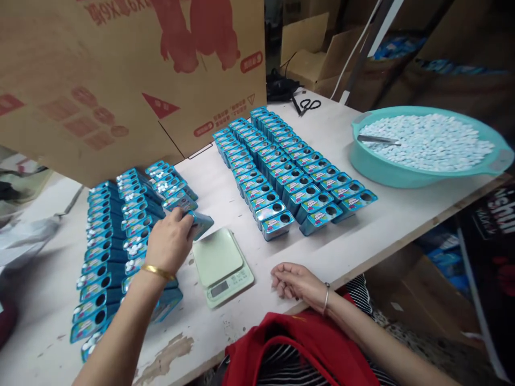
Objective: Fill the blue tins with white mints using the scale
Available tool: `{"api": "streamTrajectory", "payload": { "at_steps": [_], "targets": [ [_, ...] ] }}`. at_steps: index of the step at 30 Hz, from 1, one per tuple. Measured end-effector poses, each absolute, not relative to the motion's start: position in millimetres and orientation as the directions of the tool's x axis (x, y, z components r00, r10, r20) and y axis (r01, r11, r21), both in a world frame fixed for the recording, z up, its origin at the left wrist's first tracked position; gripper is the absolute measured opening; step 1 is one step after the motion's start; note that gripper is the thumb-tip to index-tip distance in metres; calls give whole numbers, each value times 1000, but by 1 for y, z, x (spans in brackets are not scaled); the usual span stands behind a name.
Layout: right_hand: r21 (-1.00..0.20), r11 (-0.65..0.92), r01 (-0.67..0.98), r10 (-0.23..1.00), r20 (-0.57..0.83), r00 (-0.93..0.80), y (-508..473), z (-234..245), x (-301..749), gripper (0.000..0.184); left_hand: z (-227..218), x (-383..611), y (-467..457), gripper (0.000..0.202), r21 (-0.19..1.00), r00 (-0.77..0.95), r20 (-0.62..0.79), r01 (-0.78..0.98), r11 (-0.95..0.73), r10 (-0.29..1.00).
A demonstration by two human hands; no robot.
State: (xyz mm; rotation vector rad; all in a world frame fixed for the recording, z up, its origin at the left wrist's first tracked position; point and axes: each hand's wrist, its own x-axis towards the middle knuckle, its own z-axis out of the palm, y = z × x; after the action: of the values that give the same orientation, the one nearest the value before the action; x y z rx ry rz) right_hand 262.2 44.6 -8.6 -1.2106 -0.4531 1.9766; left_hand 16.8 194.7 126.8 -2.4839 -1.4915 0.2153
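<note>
My left hand, with a gold bangle at the wrist, grips a small blue tin at the front of the left group of tins. Around it stand rows of blue tins with round holes in their tops; white tablets are heaped on several. Just right of that hand lies a pale green digital scale with nothing on its plate. My right hand rests by the table's near edge, fingers loosely curled in and nothing seen in them.
Another block of blue tins fills the middle of the table. At the right stands a turquoise basin of pale tablets with a metal scoop. A big cardboard box walls the back left. Black scissors lie behind.
</note>
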Motion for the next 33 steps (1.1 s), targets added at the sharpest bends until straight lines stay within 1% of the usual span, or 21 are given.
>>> {"api": "streamTrajectory", "payload": {
  "at_steps": [3, 5, 7, 9, 11, 13, 15, 18, 21, 23, 25, 28, 30, 33],
  "targets": [
    [-604, -667, -436, 737, -619, -271, 44, -1, 260, 35, 136, 32, 161, 24, -231, 546, -88, 802, -550, 833],
    [-601, -678, -423, 728, -627, -277, 43, 6, 260, 30, 131, 40, 149, 20, -217, 559, -143, 787, -577, 817],
    [-596, -686, -417, 721, -631, -284, 41, 11, 261, 28, 124, 43, 145, 15, -199, 564, -163, 784, -587, 809],
    [-589, -691, -419, 717, -634, -291, 38, 13, 264, 30, 120, 40, 145, 14, -158, 590, -107, 785, -599, 800],
    [-592, -691, -415, 718, -629, -299, 34, 14, 267, 35, 123, 34, 142, 21, -81, 626, 21, 778, -623, 779],
    [-614, -694, -377, 719, -624, -306, 31, 11, 270, 39, 130, 24, 133, 26, 26, 618, 167, 776, -630, 768],
    [-656, -688, -311, 726, -616, -305, 30, 9, 271, 42, 133, 13, 117, 24, 150, 556, 264, 783, -603, 788],
    [-725, -667, -172, 737, -606, -299, 32, 9, 271, 41, 120, -5, 84, 16, 316, 447, 300, 787, -530, 843],
    [-780, -626, 5, 745, -600, -290, 43, 19, 270, 35, 81, -22, 48, 12, 438, 331, 263, 796, -418, 906],
    [-817, -568, 98, 770, -570, -288, 55, 33, 267, 30, 50, -30, 25, 12, 488, 251, 214, 810, -326, 944],
    [-860, -484, 164, 809, -511, -292, 71, 51, 263, 27, 21, -34, 5, 14, 520, 183, 182, 816, -253, 966],
    [-912, -318, 258, 864, -391, -319, 98, 83, 251, 22, -7, -33, -16, 15, 546, 110, 189, 814, -197, 976],
    [-926, -204, 317, 885, -313, -345, 115, 101, 239, 19, -18, -31, -23, 16, 533, 77, 223, 825, -188, 972],
    [-912, -33, 408, 904, -201, -377, 138, 118, 217, 13, -26, -29, -25, 17, 485, 54, 267, 855, -183, 962]
  ]
}}
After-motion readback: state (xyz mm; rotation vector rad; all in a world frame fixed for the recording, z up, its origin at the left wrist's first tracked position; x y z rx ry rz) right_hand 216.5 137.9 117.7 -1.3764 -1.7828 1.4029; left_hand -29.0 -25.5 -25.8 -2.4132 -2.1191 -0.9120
